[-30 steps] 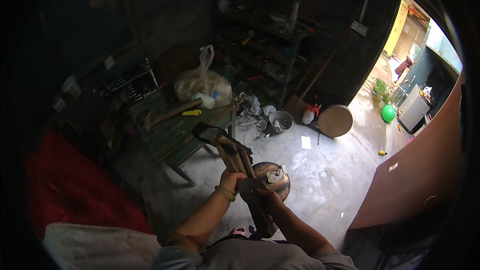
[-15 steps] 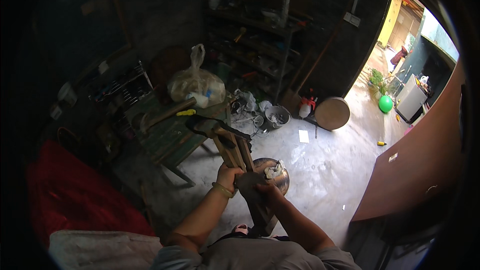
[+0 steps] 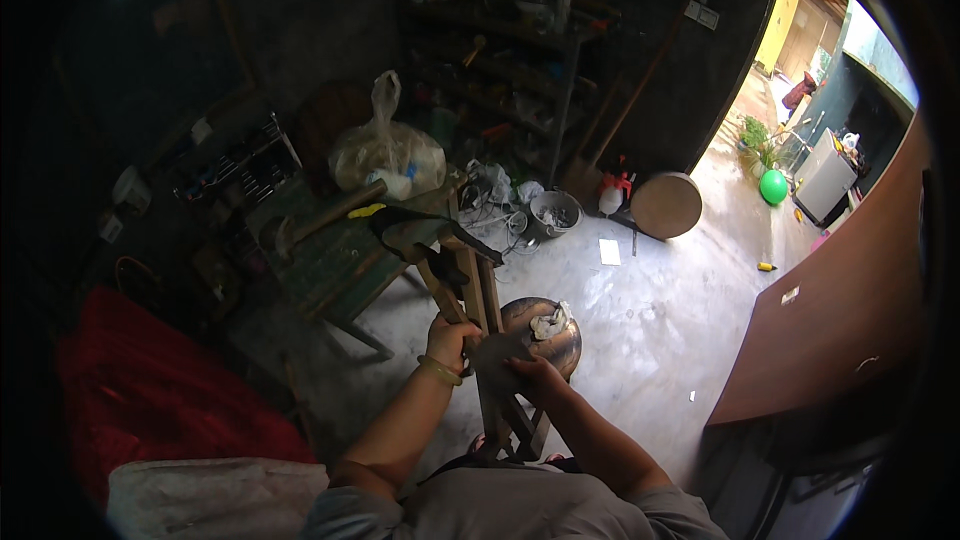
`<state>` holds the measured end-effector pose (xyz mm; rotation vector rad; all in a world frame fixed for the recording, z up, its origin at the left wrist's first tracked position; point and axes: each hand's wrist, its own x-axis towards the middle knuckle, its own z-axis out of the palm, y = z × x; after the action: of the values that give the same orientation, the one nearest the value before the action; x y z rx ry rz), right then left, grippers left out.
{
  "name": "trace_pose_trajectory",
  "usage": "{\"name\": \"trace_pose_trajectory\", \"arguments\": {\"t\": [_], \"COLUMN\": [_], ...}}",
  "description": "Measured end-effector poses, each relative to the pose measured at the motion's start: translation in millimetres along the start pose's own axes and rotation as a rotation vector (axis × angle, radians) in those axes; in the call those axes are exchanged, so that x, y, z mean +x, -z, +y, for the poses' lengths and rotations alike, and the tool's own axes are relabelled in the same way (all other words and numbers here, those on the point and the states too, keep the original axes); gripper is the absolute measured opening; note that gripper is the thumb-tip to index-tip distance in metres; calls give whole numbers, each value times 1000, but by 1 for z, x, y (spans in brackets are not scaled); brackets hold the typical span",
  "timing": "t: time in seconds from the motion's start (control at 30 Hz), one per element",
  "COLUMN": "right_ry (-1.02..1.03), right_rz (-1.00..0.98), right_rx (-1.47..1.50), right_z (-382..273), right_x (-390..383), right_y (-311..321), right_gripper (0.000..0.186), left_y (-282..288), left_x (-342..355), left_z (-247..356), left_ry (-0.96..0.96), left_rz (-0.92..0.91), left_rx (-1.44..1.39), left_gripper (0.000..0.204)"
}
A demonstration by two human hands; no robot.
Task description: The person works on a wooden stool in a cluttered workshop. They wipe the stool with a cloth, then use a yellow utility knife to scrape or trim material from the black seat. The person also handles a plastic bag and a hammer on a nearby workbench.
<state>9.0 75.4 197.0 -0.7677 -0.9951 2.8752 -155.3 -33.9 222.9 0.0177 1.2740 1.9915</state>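
In front of my body is a wooden folding frame (image 3: 484, 287) with crossed legs and black fabric or strap (image 3: 410, 230) at its top end; it resembles a folding stool. My left hand (image 3: 450, 343), with a pale bangle at the wrist, is closed around one of its wooden bars. My right hand (image 3: 533, 377) pinches a dark grey flat piece (image 3: 500, 352) with the thumb on top, against the frame's middle. What that piece is made of is too dark to tell. Behind the frame stands a round brown stool (image 3: 563, 354) with a crumpled white cloth (image 3: 550, 321) on it.
A worn green table (image 3: 335, 275) at the left bears a hammer (image 3: 325, 220), a yellow-handled tool (image 3: 367, 211) and a knotted plastic bag (image 3: 395, 158). Beyond are a bucket (image 3: 553, 214), a round board (image 3: 667, 206) and shelves (image 3: 500, 80). A brown panel (image 3: 830, 310) stands right.
The wooden frame has swung more upright, and its lower crossed legs now show further apart. Both hands keep their hold; the view has shifted slightly.
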Motion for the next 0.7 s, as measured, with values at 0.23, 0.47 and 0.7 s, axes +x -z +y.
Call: {"name": "trace_pose_trajectory", "arguments": {"t": [0.23, 0.47, 0.7], "right_ry": [-8, 1, 2], "right_rz": [-8, -1, 23], "right_rx": [-22, -28, -27], "right_z": [1, 7, 0], "right_x": [-4, 1, -6], "right_y": [-8, 2, -7], "right_gripper": [36, 33, 31], "left_y": [3, 2, 1], "left_x": [-6, -9, -12], "left_z": [1, 1, 4], "left_ry": [13, 7, 8], "left_rz": [35, 27, 23], "left_rx": [-3, -12, -44], "left_gripper": [32, 31, 32]}}
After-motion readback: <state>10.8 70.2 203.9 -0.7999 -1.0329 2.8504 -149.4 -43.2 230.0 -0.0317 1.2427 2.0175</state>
